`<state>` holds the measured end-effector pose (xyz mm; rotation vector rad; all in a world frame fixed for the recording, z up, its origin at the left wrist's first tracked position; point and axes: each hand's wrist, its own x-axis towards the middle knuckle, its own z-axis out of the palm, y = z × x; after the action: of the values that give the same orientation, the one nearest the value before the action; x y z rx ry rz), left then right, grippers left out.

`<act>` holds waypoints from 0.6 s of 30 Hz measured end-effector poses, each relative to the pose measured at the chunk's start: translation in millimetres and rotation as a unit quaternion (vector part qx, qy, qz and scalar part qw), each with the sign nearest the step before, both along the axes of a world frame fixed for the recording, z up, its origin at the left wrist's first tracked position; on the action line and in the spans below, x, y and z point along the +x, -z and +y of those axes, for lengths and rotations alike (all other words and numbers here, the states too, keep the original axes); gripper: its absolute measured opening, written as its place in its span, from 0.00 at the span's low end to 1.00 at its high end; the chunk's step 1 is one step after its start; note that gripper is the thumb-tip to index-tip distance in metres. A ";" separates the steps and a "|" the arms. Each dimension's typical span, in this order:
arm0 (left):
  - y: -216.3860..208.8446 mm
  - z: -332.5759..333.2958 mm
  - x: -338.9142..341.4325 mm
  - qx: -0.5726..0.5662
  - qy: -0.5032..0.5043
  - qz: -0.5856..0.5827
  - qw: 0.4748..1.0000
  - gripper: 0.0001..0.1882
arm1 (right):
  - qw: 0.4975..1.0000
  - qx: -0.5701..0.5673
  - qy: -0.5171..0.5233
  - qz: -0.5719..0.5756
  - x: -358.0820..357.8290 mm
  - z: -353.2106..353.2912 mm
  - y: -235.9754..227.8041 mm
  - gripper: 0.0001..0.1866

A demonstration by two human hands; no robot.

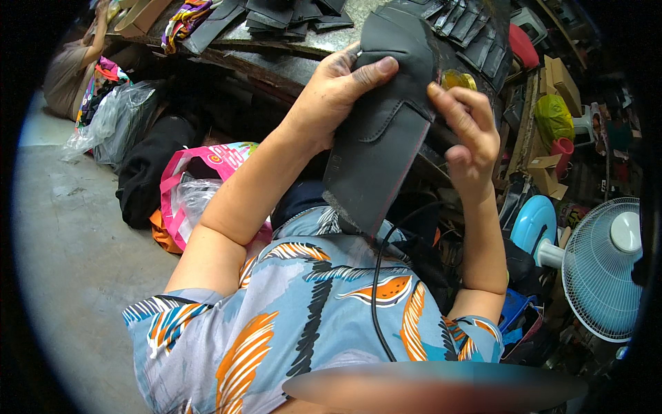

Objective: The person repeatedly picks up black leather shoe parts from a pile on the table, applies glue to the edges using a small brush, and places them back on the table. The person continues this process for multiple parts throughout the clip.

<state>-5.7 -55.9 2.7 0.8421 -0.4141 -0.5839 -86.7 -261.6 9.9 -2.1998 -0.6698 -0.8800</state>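
Plainly, the left hand point(345, 86) has its grip closed on a black leather-like piece point(376, 162), the thumb laid flat across its face and the fingers mostly hidden behind it. The right hand point(469, 127) has a looser grip, thumb and bent fingers spread apart, with the index fingertip at the piece's right edge; whether it touches is hard to tell. The piece hangs tilted between the two hands, in front of the tabletop point(334, 40), its wide end below and a red line point(414, 155) along one side. Beneath it lies the wearer's patterned shirt point(324, 297), crossed by a black cord point(375, 290).

Farther out, a pile of black pieces point(286, 15) rests on the tabletop, with a row of flat black pieces point(476, 38) to the right, and a yellow object point(458, 78) shows behind the right hand. On the left, a pink bag point(231, 161) stands near dark cloth point(148, 169); beyond, another person point(65, 79) sits low. Rightward stands a fan point(603, 265), below a yellow-green plastic bag point(554, 117).
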 end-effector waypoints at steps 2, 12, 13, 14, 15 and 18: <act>1.5 -1.8 1.1 0.006 -0.010 0.005 1.000 0.20 | 0.989 -0.130 0.048 -0.052 -8.7 2.1 -1.5 0.35; 4.2 -3.6 4.3 0.005 -0.038 0.010 0.999 0.19 | 0.977 -0.179 0.098 -0.066 -13.7 4.7 -3.9 0.33; 4.3 -3.4 5.7 0.004 -0.044 0.018 0.999 0.19 | 0.977 -0.192 0.085 -0.045 -20.6 4.7 -4.3 0.32; 4.3 -3.1 6.2 0.009 -0.047 0.004 0.999 0.18 | 0.977 -0.191 0.077 -0.051 -22.2 5.1 -2.4 0.31; 4.2 -2.7 6.4 0.020 -0.052 -0.005 0.998 0.18 | 0.977 -0.192 0.075 -0.048 -21.8 0.2 -3.2 0.30; 1.7 4.8 7.9 0.047 -0.006 -0.029 0.998 0.29 | 0.973 -0.187 0.130 -0.027 -9.9 -28.1 -8.2 0.20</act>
<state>2.2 -51.1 1.0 0.9526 -0.4362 -0.5735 -96.6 -289.7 18.0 -2.6556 -0.6205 -1.0131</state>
